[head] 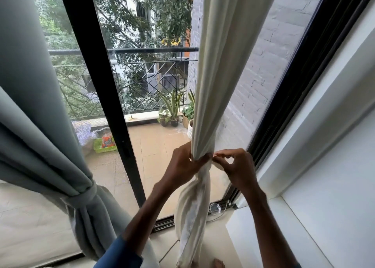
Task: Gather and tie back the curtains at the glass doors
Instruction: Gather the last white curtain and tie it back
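A cream curtain (215,68) hangs in a narrow gathered bunch in front of the right glass door (263,68). My left hand (182,164) grips the bunch at its waist, fingers wrapped round the cloth. My right hand (235,166) pinches a cream strip of fabric (215,159) right beside the bunch, thumb and forefinger together. Below my hands the cloth hangs twisted down to the floor. At the left a grey-green curtain (30,105) is gathered and bound by a matching tie-back (83,196).
A black door frame (101,85) divides the glass. A white wall and ledge (324,166) stand close on the right. Outside lie a tiled balcony with potted plants (172,113), a railing and a green basket (103,144). A small round object (215,207) sits by the door track.
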Action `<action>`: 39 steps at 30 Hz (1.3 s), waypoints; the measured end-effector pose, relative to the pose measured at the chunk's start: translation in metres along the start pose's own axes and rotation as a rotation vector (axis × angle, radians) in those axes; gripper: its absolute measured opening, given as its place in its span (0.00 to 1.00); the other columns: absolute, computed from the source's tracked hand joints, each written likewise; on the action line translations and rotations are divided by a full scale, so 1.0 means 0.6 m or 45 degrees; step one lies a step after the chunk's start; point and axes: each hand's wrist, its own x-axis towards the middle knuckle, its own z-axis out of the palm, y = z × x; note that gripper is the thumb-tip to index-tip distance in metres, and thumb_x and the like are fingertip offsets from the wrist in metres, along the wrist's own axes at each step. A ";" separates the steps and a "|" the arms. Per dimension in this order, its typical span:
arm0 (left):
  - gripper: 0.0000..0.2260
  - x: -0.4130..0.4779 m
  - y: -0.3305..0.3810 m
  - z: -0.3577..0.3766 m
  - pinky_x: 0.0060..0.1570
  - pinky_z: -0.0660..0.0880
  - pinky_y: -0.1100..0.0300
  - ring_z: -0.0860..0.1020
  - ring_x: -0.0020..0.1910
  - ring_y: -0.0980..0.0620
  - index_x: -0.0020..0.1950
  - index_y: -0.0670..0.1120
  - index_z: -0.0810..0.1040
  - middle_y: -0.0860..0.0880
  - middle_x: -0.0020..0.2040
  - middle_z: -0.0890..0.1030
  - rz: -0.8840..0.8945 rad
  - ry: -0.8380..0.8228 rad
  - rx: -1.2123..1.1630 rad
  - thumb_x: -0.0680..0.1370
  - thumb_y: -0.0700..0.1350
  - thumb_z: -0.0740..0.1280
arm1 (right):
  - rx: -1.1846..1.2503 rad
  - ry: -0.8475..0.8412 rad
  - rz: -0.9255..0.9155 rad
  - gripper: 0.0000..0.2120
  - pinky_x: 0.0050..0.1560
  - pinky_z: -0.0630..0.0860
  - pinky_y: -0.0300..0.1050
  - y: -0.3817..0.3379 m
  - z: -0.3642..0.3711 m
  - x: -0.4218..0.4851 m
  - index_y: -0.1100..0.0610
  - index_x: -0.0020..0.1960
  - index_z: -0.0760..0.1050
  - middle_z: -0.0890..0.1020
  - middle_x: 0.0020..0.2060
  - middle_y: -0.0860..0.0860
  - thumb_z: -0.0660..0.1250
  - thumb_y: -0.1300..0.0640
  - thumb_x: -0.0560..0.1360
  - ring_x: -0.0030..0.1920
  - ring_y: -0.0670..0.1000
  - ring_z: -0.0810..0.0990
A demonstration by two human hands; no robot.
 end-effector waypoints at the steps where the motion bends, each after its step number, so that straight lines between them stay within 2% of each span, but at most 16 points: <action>1: 0.14 0.000 -0.002 -0.004 0.39 0.79 0.55 0.81 0.40 0.56 0.52 0.47 0.82 0.54 0.44 0.84 -0.021 0.020 -0.028 0.74 0.55 0.74 | -0.002 0.020 -0.008 0.03 0.48 0.80 0.51 0.000 0.006 0.002 0.46 0.45 0.87 0.87 0.42 0.38 0.77 0.49 0.71 0.45 0.40 0.83; 5: 0.14 -0.005 -0.001 -0.016 0.38 0.78 0.54 0.81 0.40 0.59 0.50 0.48 0.84 0.55 0.43 0.84 -0.052 0.030 0.010 0.72 0.57 0.76 | 0.024 0.036 -0.203 0.07 0.46 0.78 0.45 -0.014 0.034 0.007 0.51 0.48 0.85 0.85 0.45 0.47 0.78 0.52 0.72 0.45 0.50 0.83; 7: 0.15 -0.005 0.001 -0.019 0.44 0.79 0.53 0.80 0.46 0.56 0.54 0.49 0.83 0.54 0.48 0.83 -0.042 0.005 -0.002 0.72 0.55 0.76 | -0.001 0.036 -0.158 0.11 0.39 0.72 0.34 -0.021 0.041 0.006 0.52 0.50 0.83 0.83 0.44 0.48 0.79 0.48 0.71 0.41 0.45 0.80; 9: 0.18 -0.003 0.001 -0.020 0.52 0.77 0.52 0.77 0.54 0.50 0.58 0.49 0.81 0.54 0.54 0.78 0.007 -0.027 0.018 0.72 0.53 0.77 | -0.033 0.004 -0.043 0.13 0.36 0.73 0.36 -0.024 0.043 0.005 0.52 0.45 0.80 0.82 0.39 0.45 0.78 0.45 0.71 0.37 0.42 0.81; 12: 0.16 0.002 0.005 -0.024 0.51 0.78 0.52 0.78 0.53 0.51 0.58 0.48 0.80 0.51 0.55 0.79 -0.025 -0.170 -0.020 0.74 0.53 0.75 | 0.027 -0.202 -0.053 0.11 0.34 0.74 0.47 -0.006 0.055 0.011 0.58 0.33 0.78 0.80 0.28 0.51 0.73 0.60 0.74 0.33 0.48 0.80; 14: 0.15 0.006 0.002 -0.024 0.47 0.79 0.48 0.81 0.47 0.52 0.55 0.46 0.80 0.49 0.50 0.83 -0.074 -0.290 0.022 0.78 0.56 0.70 | 0.241 -0.393 -0.021 0.13 0.36 0.75 0.51 0.005 0.064 0.013 0.56 0.33 0.80 0.78 0.28 0.55 0.65 0.68 0.72 0.35 0.48 0.75; 16: 0.15 0.007 -0.003 -0.023 0.45 0.79 0.48 0.82 0.44 0.52 0.52 0.46 0.80 0.49 0.46 0.84 -0.063 -0.344 0.100 0.80 0.58 0.65 | 0.661 -0.514 0.090 0.26 0.37 0.74 0.45 0.009 0.066 0.009 0.50 0.38 0.84 0.79 0.32 0.51 0.60 0.77 0.74 0.38 0.49 0.75; 18: 0.17 0.012 0.001 -0.028 0.42 0.79 0.49 0.81 0.41 0.52 0.51 0.48 0.80 0.50 0.44 0.83 -0.013 -0.369 0.232 0.80 0.61 0.63 | 0.884 -0.610 0.135 0.30 0.36 0.74 0.40 0.006 0.063 0.003 0.49 0.40 0.86 0.81 0.35 0.49 0.58 0.80 0.75 0.38 0.47 0.78; 22: 0.24 0.033 0.015 -0.047 0.36 0.73 0.58 0.76 0.38 0.50 0.57 0.46 0.78 0.52 0.42 0.76 0.097 -0.354 0.687 0.77 0.66 0.64 | 0.873 -0.549 0.130 0.28 0.34 0.77 0.43 0.003 0.060 -0.002 0.46 0.44 0.87 0.83 0.38 0.52 0.62 0.77 0.77 0.41 0.53 0.80; 24: 0.27 0.039 0.010 -0.053 0.35 0.76 0.56 0.78 0.36 0.47 0.54 0.43 0.79 0.49 0.40 0.79 0.083 -0.327 0.707 0.75 0.67 0.65 | 0.792 -0.464 0.150 0.24 0.35 0.77 0.45 0.000 0.062 -0.006 0.47 0.48 0.87 0.86 0.43 0.52 0.64 0.74 0.78 0.42 0.52 0.81; 27: 0.28 0.034 0.003 -0.051 0.34 0.79 0.51 0.79 0.34 0.45 0.49 0.42 0.80 0.46 0.37 0.80 0.026 -0.242 0.653 0.74 0.68 0.65 | 0.444 -0.176 0.151 0.07 0.39 0.79 0.45 -0.015 0.067 -0.026 0.52 0.50 0.84 0.87 0.46 0.46 0.73 0.63 0.76 0.41 0.45 0.85; 30: 0.21 0.031 0.005 -0.048 0.28 0.68 0.59 0.73 0.29 0.50 0.41 0.46 0.72 0.52 0.30 0.72 -0.058 -0.149 0.635 0.77 0.63 0.67 | 0.347 0.089 0.188 0.05 0.39 0.81 0.45 -0.044 0.062 -0.060 0.52 0.45 0.82 0.86 0.38 0.43 0.77 0.54 0.74 0.37 0.43 0.85; 32: 0.19 0.032 0.008 -0.047 0.28 0.62 0.59 0.69 0.27 0.51 0.37 0.50 0.67 0.55 0.29 0.67 -0.092 -0.129 0.639 0.77 0.63 0.67 | 0.408 -0.052 0.199 0.05 0.42 0.82 0.47 -0.067 0.059 -0.078 0.52 0.44 0.84 0.87 0.36 0.43 0.77 0.51 0.74 0.37 0.43 0.86; 34: 0.20 0.032 0.008 -0.044 0.29 0.61 0.58 0.69 0.28 0.49 0.36 0.51 0.66 0.54 0.29 0.68 -0.115 -0.125 0.636 0.77 0.63 0.66 | 0.478 -0.206 0.237 0.06 0.46 0.83 0.45 -0.087 0.068 -0.093 0.52 0.47 0.86 0.88 0.39 0.43 0.77 0.50 0.73 0.41 0.41 0.87; 37: 0.18 0.031 0.003 -0.037 0.29 0.63 0.59 0.70 0.28 0.49 0.39 0.49 0.70 0.52 0.31 0.72 -0.112 -0.107 0.586 0.78 0.62 0.65 | 0.507 -0.185 0.293 0.14 0.49 0.83 0.39 -0.104 0.095 -0.105 0.54 0.53 0.86 0.88 0.44 0.43 0.79 0.48 0.71 0.45 0.39 0.86; 39: 0.18 0.030 -0.004 -0.034 0.31 0.70 0.57 0.73 0.29 0.48 0.40 0.48 0.72 0.50 0.33 0.75 -0.101 -0.067 0.557 0.79 0.62 0.65 | 0.553 -0.119 0.360 0.15 0.50 0.83 0.39 -0.108 0.108 -0.108 0.55 0.53 0.85 0.88 0.43 0.45 0.80 0.50 0.70 0.44 0.40 0.86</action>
